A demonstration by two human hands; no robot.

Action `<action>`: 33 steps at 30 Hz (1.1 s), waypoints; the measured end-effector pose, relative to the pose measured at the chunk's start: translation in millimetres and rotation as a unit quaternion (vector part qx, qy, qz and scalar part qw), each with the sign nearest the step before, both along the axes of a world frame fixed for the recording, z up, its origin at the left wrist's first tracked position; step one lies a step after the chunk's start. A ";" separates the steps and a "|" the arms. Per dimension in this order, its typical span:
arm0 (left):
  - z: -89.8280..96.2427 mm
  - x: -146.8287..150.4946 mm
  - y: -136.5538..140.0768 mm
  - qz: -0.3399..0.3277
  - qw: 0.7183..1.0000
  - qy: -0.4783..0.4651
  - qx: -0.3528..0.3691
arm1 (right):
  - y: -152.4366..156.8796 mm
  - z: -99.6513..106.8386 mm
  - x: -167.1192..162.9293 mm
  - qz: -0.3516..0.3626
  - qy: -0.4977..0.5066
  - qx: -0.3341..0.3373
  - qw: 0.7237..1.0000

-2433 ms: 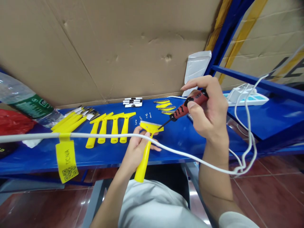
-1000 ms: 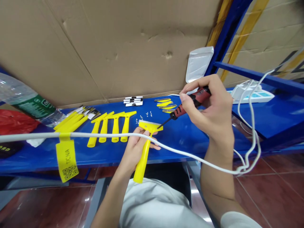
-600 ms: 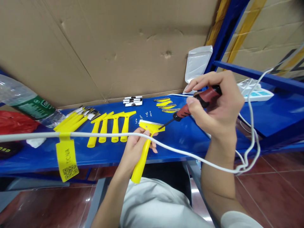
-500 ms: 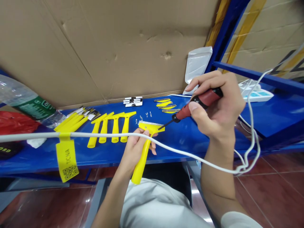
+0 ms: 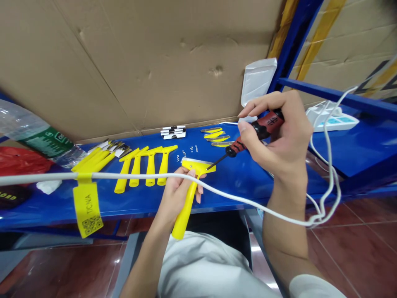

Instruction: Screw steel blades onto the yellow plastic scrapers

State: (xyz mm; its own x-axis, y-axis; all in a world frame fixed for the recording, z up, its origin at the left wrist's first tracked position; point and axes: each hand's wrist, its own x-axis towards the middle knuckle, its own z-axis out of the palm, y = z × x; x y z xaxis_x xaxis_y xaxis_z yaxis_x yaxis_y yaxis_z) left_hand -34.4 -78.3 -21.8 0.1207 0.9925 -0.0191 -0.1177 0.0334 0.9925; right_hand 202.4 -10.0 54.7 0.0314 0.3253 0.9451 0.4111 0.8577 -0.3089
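Observation:
My left hand (image 5: 180, 188) is closed around the neck of a yellow scraper (image 5: 185, 213), its blade head pointing away from me and its handle toward my lap. A screw shows on the left of the head. In my right hand (image 5: 283, 132) is a red and black screwdriver (image 5: 237, 147), its tip touching the right side of the scraper head. Several yellow scraper handles (image 5: 151, 167) lie in a row to the left. Beyond the head are small screws (image 5: 191, 149) and several yellow blade pieces with metal strips (image 5: 221, 138).
Yellow scrapers with dark heads (image 5: 94, 159) lie at the left beside a plastic bottle (image 5: 46, 134). White and black packets (image 5: 173, 132) rest near the cardboard wall (image 5: 139, 62). A white cable (image 5: 235, 198) crosses in front. A power strip (image 5: 338, 122) is at the right.
My right hand's fingers have shifted their grip and the screwdriver handle has turned, showing dark markings. Its tip stays on the scraper head; my left hand has barely moved.

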 end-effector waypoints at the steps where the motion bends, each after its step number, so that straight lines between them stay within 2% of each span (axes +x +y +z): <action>1: 0.4 0.1 -0.1 -0.005 1.000 0.002 0.001 | 0.2 0.1 0.0 0.008 0.001 0.009 1.000; 5: 0.3 0.7 0.4 -0.007 1.000 -0.004 0.007 | 0.4 -0.4 -2.7 0.034 0.009 0.048 0.998; 10: -2.8 1.3 1.7 0.001 1.000 0.002 0.006 | 0.7 -3.7 -6.2 0.000 -0.002 -0.012 1.000; 14: -2.7 2.4 2.0 0.012 1.000 0.011 0.012 | 1.6 -4.6 -2.0 0.017 -0.032 -0.007 0.999; 19: -0.4 3.9 3.8 0.019 1.000 0.001 0.008 | -0.8 -3.6 2.1 0.035 -0.044 -0.034 0.998; 24: -1.0 4.0 5.7 0.025 1.000 -0.001 0.006 | -3.6 -2.1 -1.3 0.014 -0.027 -0.059 0.998; 28: -2.6 4.9 7.9 0.015 1.000 0.007 0.012 | -4.4 0.5 -0.1 0.041 -0.071 -0.063 0.995; 33: -3.6 6.6 17.6 -0.003 1.000 0.028 0.006 | -1.6 -0.5 2.6 -0.011 -0.103 -0.106 0.989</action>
